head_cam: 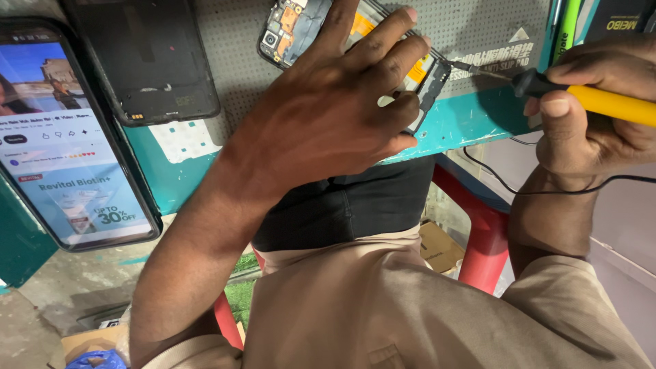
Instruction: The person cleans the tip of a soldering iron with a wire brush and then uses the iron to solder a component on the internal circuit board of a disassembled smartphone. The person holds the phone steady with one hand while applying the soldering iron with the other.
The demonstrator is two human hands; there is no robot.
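The opened phone is lying back-side up on the grey perforated mat that is covering the desk; all positions below are referring to this phone. Its rear cover is off, so the black inner frame is showing, with a camera module at the corner away from the tool, orange flex or tape patches along the middle, and a dark lower board at the end nearest the tool. Much of its body is being hidden by the hand above it.

The left hand is pressing down on the phone, fingers spread flat across it and fingertips reaching its far edge; the grip is broad and open, pinning rather than enclosing.

The right hand is working just beside the phone's lower end, its grip closing narrowly around a yellow-handled screwdriver with a black collar. The thin metal tip is touching the phone's lower corner.

A detached black back cover is lying on the mat on the other side of the phone. Beyond that cover, a second phone is lying with its screen lit. A thin black cable is hanging below the desk edge, under the tool hand.
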